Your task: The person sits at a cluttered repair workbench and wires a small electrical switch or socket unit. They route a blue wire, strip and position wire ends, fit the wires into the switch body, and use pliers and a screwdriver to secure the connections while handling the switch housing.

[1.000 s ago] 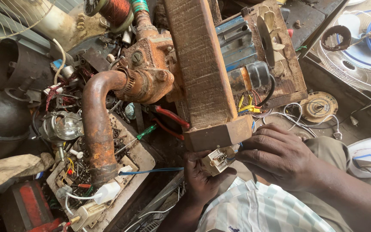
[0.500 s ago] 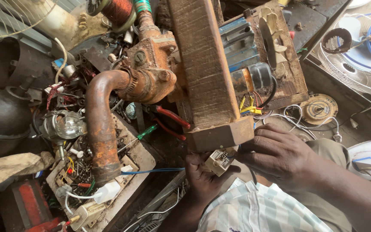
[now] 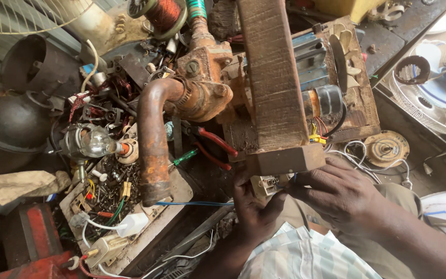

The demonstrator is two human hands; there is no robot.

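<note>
Your left hand point(image 3: 254, 212) has its fingers closed around a small cream switch block point(image 3: 265, 185), cupping it from below just under the end of the wooden beam point(image 3: 277, 88). Your right hand point(image 3: 339, 194) rests its fingertips against the block's right side and the foot of the beam; whether those fingers actually pinch anything I cannot tell, since the tips are hidden behind the block. The block looks light and rigid, a hard plastic shell with small metal terminals, so it should handle easily but could crack or shed a terminal if squeezed; hold it by its flat sides, not by the contacts. Thin white wires point(image 3: 354, 155) trail just right of your right fingers and will tug if you pull. The beam above your fingers looks heavy and stiff. Left of your left hand, the rusty bent pipe point(image 3: 153, 144) runs down onto a shallow open tray point(image 3: 181, 192), which holds loose screws, coloured wire ends and a white plug point(image 3: 132, 223). A blue wire point(image 3: 194, 203) runs from the tray toward your left fingers. Red-handled pliers point(image 3: 215, 147) and a green screwdriver point(image 3: 184, 157) lie on the worktop above your left hand, near the pipe.
</note>
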